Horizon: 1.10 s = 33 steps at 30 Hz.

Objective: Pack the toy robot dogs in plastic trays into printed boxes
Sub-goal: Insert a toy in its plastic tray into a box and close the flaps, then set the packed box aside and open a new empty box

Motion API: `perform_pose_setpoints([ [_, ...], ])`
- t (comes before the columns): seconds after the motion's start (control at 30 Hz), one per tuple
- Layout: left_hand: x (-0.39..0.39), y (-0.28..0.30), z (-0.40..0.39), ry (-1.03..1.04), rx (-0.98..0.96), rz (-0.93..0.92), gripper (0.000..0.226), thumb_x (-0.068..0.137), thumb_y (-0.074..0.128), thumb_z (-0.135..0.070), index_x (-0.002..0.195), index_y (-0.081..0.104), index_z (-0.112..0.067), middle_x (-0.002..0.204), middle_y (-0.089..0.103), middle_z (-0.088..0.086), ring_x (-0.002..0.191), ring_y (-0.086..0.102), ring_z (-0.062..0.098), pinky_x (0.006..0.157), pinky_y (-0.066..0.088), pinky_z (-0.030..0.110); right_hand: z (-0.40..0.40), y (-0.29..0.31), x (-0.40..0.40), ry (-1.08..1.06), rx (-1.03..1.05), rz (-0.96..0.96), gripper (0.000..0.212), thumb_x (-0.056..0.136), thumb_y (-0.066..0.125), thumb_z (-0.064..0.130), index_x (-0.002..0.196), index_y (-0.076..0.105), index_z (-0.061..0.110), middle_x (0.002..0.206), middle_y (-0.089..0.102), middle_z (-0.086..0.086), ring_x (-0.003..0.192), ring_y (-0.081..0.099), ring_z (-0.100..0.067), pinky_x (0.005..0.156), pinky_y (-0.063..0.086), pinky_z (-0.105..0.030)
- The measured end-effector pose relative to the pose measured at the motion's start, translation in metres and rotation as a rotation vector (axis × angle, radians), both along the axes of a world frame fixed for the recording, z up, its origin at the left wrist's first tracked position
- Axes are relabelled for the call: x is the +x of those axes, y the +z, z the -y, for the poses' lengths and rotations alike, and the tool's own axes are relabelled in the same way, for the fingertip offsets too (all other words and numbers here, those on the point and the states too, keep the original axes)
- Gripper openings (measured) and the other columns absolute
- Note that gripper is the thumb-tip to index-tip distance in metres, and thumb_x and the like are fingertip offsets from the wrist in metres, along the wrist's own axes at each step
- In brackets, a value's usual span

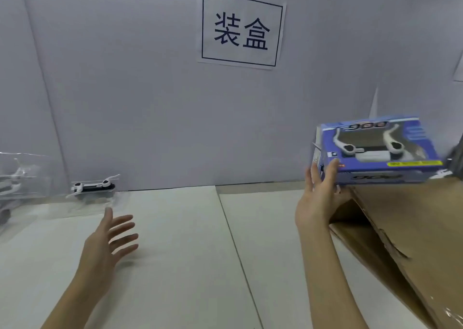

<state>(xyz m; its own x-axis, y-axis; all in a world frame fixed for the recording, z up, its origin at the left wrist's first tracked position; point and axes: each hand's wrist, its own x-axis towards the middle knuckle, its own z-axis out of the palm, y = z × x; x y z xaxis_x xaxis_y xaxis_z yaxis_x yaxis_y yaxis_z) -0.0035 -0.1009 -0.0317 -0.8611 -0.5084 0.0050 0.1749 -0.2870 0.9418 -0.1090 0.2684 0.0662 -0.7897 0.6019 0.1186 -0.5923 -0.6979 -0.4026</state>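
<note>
A blue printed box (378, 150) with a window showing a white toy robot dog hovers at the right, above a brown carton. My right hand (318, 198) holds its left end, thumb on the top face and fingers along the side. My left hand (110, 238) hovers open over the white table, fingers spread, holding nothing. Beyond it, at the wall, a toy robot dog in a clear plastic tray (94, 187) lies on the table. More clear trays with toy dogs (17, 178) are stacked at the far left edge.
A large brown cardboard carton (400, 228) with open flaps fills the right side. A grey partition wall with a paper sign (241, 29) stands behind the white table (188, 253).
</note>
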Motion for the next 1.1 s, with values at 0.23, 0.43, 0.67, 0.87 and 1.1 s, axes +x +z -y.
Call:
perform_pose_setpoints([
  [0.23, -0.004, -0.003, -0.008, -0.036, -0.118, 0.029, 0.067, 0.089, 0.052, -0.071, 0.107, 0.076, -0.010, 0.114, 0.073, 0.012, 0.098, 0.069, 0.036, 0.078, 0.056, 0.048, -0.034, -0.022, -0.052, -0.062, 0.734, 0.426, 0.037, 0.099, 0.066, 0.011, 0.135, 0.062, 0.011, 0.138, 0.057, -0.003, 0.118, 0.062, -0.021, 0.104, 0.054, -0.040],
  [0.43, -0.009, -0.009, -0.013, -0.003, -0.193, 0.048, 0.062, 0.098, 0.049, -0.064, 0.101, 0.078, -0.009, 0.113, 0.073, 0.012, 0.095, 0.069, 0.036, 0.075, 0.056, 0.047, -0.029, -0.031, -0.095, -0.200, 1.577, 0.939, 0.045, 0.099, 0.061, 0.010, 0.137, 0.045, -0.005, 0.163, -0.021, -0.035, 0.123, 0.054, -0.052, 0.097, 0.050, -0.045],
  [0.67, -0.012, -0.007, -0.020, 0.001, -0.213, 0.069, 0.058, 0.101, 0.049, -0.058, 0.098, 0.079, -0.009, 0.105, 0.076, 0.007, 0.090, 0.071, 0.033, 0.070, 0.056, 0.043, -0.044, -0.049, -0.118, -0.419, 1.599, 1.154, 0.058, 0.094, 0.070, 0.010, 0.141, 0.041, -0.010, 0.155, 0.022, -0.032, 0.112, 0.058, -0.047, 0.084, 0.054, -0.048],
  [0.87, -0.009, -0.005, -0.024, -0.009, -0.222, 0.087, 0.055, 0.101, 0.051, -0.057, 0.099, 0.079, -0.009, 0.102, 0.077, 0.004, 0.088, 0.070, 0.030, 0.068, 0.055, 0.040, -0.027, -0.049, -0.110, -0.337, 1.608, 1.161, 0.049, 0.095, 0.069, 0.009, 0.138, 0.050, -0.005, 0.144, 0.034, -0.023, 0.101, 0.064, -0.041, 0.078, 0.051, -0.042],
  [1.1, -0.003, -0.003, -0.033, -0.037, -0.450, 0.072, 0.015, 0.101, 0.066, -0.023, 0.098, 0.077, -0.012, 0.109, 0.072, 0.008, 0.088, 0.069, 0.028, 0.062, 0.059, 0.034, 0.067, -0.055, -0.042, -0.330, 1.592, 0.717, 0.032, 0.098, 0.053, 0.009, 0.129, 0.053, -0.001, 0.136, 0.043, -0.020, 0.092, 0.065, -0.044, 0.076, 0.049, -0.043],
])
